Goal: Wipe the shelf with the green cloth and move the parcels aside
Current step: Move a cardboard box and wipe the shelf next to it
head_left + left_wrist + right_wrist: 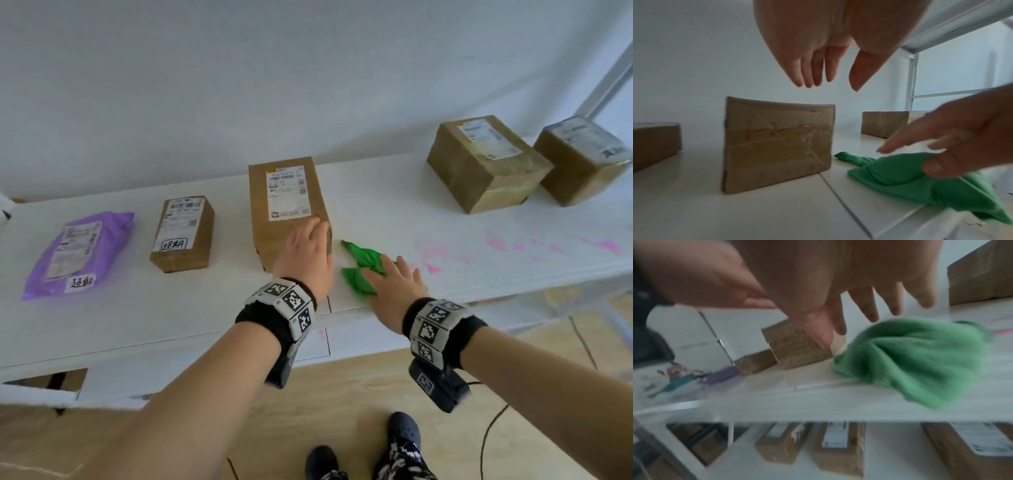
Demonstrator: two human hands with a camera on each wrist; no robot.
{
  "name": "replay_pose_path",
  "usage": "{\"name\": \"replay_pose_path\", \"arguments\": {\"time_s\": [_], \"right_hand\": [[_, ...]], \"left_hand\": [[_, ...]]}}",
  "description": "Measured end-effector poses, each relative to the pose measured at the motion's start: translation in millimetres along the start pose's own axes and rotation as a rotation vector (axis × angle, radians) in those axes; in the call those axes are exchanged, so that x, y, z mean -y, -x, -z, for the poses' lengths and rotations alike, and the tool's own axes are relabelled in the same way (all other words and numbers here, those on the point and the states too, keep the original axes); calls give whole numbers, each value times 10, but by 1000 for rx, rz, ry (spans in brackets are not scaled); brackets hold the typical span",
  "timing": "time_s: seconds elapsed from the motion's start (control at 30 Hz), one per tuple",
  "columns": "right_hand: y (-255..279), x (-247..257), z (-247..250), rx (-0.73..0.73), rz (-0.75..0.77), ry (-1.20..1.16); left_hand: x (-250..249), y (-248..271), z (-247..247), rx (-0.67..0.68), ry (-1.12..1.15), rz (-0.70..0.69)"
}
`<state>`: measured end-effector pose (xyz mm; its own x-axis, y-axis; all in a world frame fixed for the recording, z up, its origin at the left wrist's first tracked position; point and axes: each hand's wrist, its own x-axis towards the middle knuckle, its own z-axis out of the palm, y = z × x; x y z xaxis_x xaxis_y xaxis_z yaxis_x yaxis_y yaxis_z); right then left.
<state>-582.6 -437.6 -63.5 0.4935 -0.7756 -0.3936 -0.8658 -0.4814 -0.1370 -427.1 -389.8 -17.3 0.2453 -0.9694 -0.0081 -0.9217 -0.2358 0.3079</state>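
A tall brown cardboard parcel (pixel 287 202) stands mid-shelf on the white shelf (pixel 205 308). My left hand (pixel 308 236) is at its near top edge with the fingers straight. In the left wrist view the left hand (pixel 834 86) hangs just above the parcel (pixel 777 142) and grips nothing. A crumpled green cloth (pixel 359 270) lies right of that parcel. My right hand (pixel 394 277) is spread flat over it. The thumb (pixel 935 167) touches the cloth (pixel 900 178). The right wrist view is blurred; it shows spread fingers (pixel 869 305) above the cloth (pixel 920 356).
On the left lie a purple mailer bag (pixel 78 250) and a small box (pixel 183 233). Two taped boxes (pixel 486 164) (pixel 582 161) stand at the right. Pink stains (pixel 513 246) mark the shelf between cloth and right boxes. A lower shelf holds several boxes (pixel 836 447). A cable (pixel 486 442) crosses the floor.
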Motion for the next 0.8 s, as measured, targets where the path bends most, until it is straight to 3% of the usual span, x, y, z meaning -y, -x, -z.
{"name": "replay_pose_path", "arguments": {"time_s": [0.17, 0.43, 0.6, 0.8], "right_hand": [[-84, -354, -87, 114, 167, 110], [-943, -896, 347, 96, 362, 214], [-1470, -998, 589, 77, 382, 218], [-1387, -1177, 441, 162, 651, 351]], "left_hand": [[-225, -73, -241, 271, 19, -41], [-501, -301, -562, 493, -67, 232], [-690, -466, -766, 461, -13, 383], [-804, -697, -856, 394, -33, 470]]}}
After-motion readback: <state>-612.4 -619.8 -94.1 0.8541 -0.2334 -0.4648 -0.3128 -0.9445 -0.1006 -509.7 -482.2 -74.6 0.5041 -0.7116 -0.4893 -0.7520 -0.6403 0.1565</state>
